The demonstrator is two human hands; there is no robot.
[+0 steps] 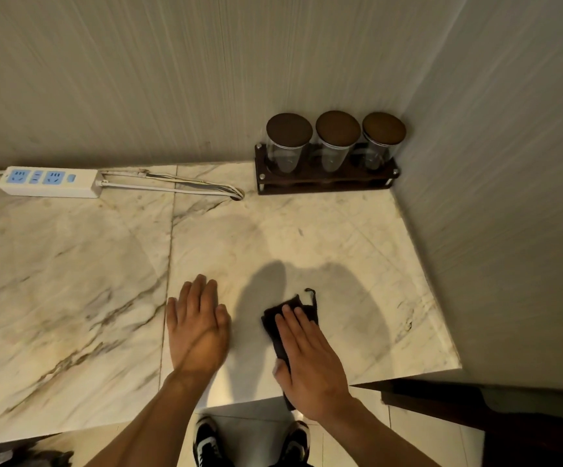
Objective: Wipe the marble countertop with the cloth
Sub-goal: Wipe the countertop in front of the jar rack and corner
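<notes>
The smooth cream marble worktop (71,281) with brown veins is flat and shiny, with a thin seam line running from far to near. The right hand (310,362) lies flat on a small dark soft cloth (275,320), fingers (298,323) stretched out and pressing down, not curled around it. The cloth sits near the front edge of the worktop, and a thin loop of thread sticks out at its far corner. The left hand (197,326) rests flat on the bare marble just left of the cloth, fingers spread out and holding nothing. Far away in the corner, three round clear glass jars with brown lids (335,141) stand in a dark wooden rack (323,183). On the far left lies a long white plastic power strip (49,182) with its cord.
</notes>
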